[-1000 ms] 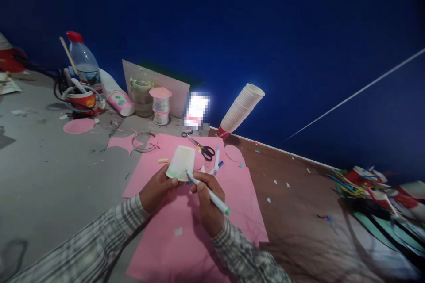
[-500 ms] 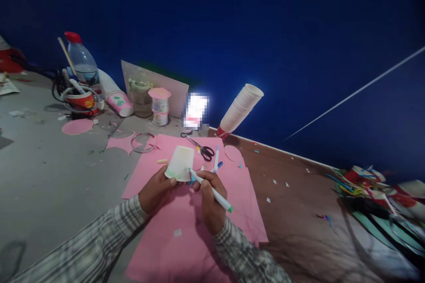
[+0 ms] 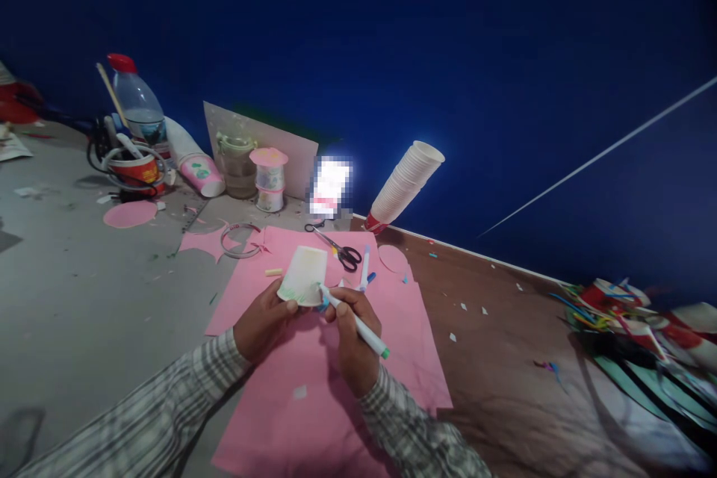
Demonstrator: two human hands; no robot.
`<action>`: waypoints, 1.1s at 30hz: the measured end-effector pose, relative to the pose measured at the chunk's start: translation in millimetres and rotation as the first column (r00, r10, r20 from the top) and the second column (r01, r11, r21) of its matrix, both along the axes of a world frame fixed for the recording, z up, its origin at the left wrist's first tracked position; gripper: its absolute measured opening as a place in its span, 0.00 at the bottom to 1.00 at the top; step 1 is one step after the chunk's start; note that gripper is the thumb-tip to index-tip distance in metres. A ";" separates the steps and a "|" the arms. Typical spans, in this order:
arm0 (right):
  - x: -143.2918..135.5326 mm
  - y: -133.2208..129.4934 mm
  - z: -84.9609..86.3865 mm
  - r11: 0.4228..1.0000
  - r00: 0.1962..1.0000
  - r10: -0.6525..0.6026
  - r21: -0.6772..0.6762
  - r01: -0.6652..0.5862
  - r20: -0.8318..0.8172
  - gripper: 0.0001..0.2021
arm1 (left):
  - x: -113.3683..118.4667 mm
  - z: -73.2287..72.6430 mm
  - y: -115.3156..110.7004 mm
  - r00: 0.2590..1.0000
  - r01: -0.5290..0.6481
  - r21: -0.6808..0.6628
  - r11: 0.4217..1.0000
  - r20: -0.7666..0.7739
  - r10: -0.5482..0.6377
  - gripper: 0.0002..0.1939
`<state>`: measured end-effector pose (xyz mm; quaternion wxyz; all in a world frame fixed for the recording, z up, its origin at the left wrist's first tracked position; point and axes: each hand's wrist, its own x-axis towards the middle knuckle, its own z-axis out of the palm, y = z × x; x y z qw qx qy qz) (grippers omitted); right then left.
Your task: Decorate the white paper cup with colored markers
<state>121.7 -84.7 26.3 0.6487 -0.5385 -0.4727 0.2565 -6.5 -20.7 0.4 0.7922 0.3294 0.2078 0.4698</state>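
Clock directions from the cup. Checked sleeves (image 3: 140, 403) nearest. Right hand (image 3: 352, 358), 5 o'clock: fingers closed in a pen grip on green-ended white marker (image 3: 367, 334), tip at cup's lower right; can't tell if touching. Left hand (image 3: 262, 325), 7 o'clock: half curled, thumb on near edge of white paper cup (image 3: 302, 276), other fingers partly hidden. Cup is centre, above pink paper (image 3: 280, 426), wide end toward person, faint green strokes along that end.

Around it: yellow stub (image 3: 274, 272) at 9; pale pen (image 3: 366, 265) at 3; black-handled scissors (image 3: 348, 258) at 2, on the pink sheet. Grey ring (image 3: 242, 255) at 10, marks on it unreadable.

Farther: pink-topped stacked cups (image 3: 269, 200) and handled jar (image 3: 238, 164), 11. Pink cup with green motif (image 3: 202, 175), lying, between 10 and 11. Red cup (image 3: 143, 178) of tools, 10, yellow print too small to read. Red-capped bottle (image 3: 140, 101) behind, label illegible. White cup stack (image 3: 406, 179), between 1 and 2, leaning right. Blue wall (image 3: 358, 37) beyond, 12.
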 end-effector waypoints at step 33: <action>1.2 -3.3 -3.0 0.997 0.996 0.078 -0.005 -0.078 0.033 0.09 | 0.7 1.1 -0.2 1.000 0.010 -0.025 1.000 0.020 -0.009 0.19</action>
